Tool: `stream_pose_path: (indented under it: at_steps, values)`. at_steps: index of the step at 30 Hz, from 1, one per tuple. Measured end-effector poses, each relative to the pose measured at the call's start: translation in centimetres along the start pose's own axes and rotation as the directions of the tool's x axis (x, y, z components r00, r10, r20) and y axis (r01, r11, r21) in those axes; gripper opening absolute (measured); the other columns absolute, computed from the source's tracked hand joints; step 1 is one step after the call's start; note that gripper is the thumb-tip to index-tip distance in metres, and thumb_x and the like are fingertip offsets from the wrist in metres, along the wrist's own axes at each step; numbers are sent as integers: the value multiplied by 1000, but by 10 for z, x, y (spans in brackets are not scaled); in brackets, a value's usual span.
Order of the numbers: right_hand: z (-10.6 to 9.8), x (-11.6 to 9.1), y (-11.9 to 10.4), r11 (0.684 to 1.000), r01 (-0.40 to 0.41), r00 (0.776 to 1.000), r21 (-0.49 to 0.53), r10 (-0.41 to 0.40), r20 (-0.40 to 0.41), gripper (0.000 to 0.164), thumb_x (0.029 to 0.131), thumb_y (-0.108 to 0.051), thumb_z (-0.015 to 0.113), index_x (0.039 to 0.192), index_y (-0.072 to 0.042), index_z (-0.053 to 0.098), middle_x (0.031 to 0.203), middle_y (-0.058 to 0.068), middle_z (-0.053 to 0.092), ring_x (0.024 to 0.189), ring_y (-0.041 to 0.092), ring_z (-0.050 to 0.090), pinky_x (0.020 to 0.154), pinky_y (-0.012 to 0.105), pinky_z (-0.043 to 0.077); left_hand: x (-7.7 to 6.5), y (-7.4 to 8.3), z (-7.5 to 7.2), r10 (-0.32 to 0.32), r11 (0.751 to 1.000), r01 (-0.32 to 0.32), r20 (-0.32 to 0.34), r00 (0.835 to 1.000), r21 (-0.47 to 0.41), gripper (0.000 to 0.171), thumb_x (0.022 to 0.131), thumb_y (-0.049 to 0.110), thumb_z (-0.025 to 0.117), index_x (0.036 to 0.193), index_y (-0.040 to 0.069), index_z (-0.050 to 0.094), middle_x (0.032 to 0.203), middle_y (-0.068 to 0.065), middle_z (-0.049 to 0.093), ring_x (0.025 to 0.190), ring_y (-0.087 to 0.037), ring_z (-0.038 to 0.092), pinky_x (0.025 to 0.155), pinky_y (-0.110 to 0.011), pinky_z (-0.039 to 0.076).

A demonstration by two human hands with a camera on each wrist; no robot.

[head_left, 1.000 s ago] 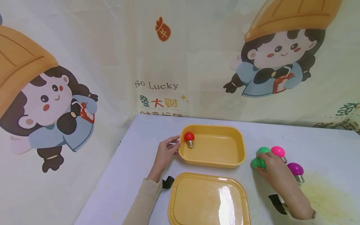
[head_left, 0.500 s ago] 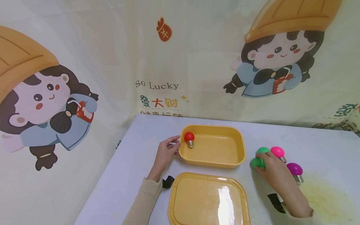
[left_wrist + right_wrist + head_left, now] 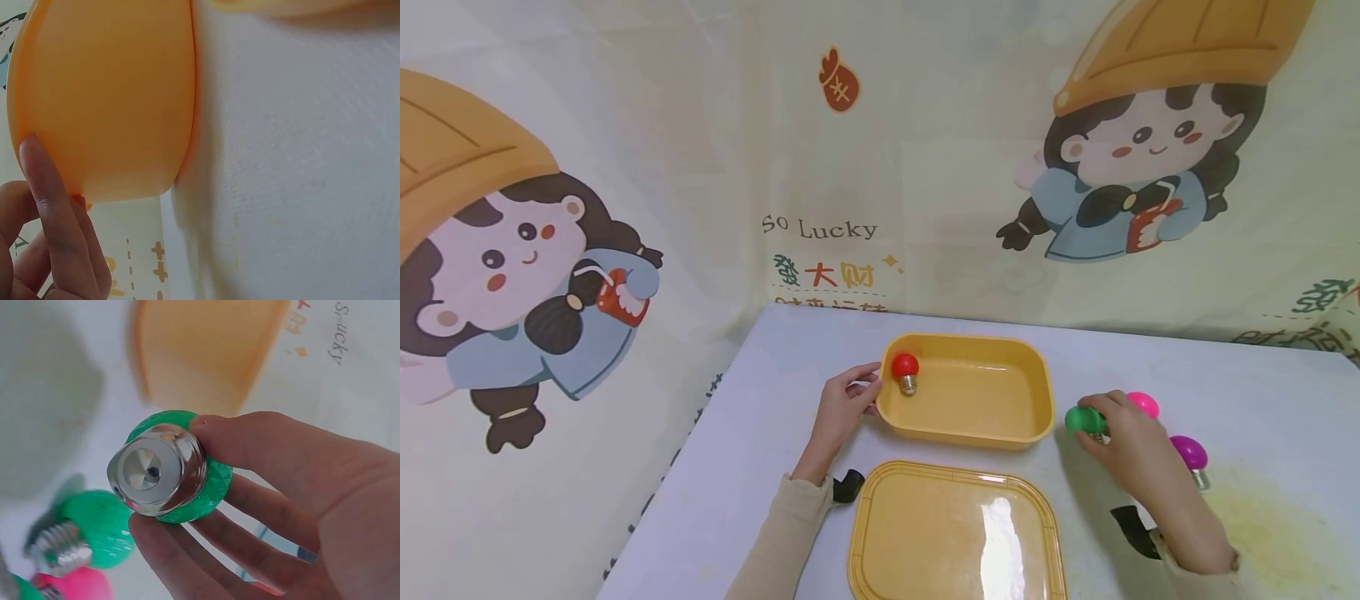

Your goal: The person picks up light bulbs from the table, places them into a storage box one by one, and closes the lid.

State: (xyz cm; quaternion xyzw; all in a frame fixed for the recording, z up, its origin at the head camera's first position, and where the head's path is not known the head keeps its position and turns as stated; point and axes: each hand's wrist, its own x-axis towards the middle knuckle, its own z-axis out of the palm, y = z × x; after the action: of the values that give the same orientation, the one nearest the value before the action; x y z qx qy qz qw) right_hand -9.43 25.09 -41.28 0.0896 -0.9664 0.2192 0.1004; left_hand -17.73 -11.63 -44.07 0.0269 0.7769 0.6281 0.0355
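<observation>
Pinching a green bulb (image 3: pixel 1080 420) btwn thumb & fingertips, the R hand (image 3: pixel 1131 437) is just R of the yellow tub (image 3: pixel 981 390), w/ the bulb's metal base turned back twd the wrist. Over at the tub's L end I can see the L hand (image 3: pixel 844 402), fingertips touching the outer wall nr the rim, fingers loose & a bit apart. A red bulb (image 3: pixel 906 365) lies inside the tub at its L end, a pink bulb (image 3: pixel 1144 405), purple bulb (image 3: pixel 1189 452) & 2nd green bulb (image 3: pixel 103 528) lie R of the tub, & a flat yellow lid (image 3: pixel 925 533) is on its near side.
</observation>
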Motion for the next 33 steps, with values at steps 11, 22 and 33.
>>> stream_pose_path:
  at_steps: [11,22,33]
  values:
    - [-15,11,-11,998,39,997,45,-35,-73,37,77,-4,81,109,6,65,106,25,60,80,36,64,69,56,59,6,-15,0,22,999,-22,-7,1000,-25,36,94,6,67,129,2,64,107,-16,63,64,-13,60,59,-32,62]
    - [-23,25,-25,996,37,998,85,-33,-44,38,80,-5,81,114,4,65,110,21,60,85,34,64,73,53,60,8,-18,-1,21,1000,-22,-11,1000,-23,34,94,7,67,128,3,65,106,-15,63,64,-13,61,58,-29,61]
    - [-23,34,-42,991,27,1000,129,-26,-10,38,82,-3,78,116,5,64,113,22,59,90,38,66,79,54,59,7,-15,-1,0,1000,1,8,1000,-26,38,94,5,67,131,-1,62,108,-18,63,65,-13,60,66,-46,62]
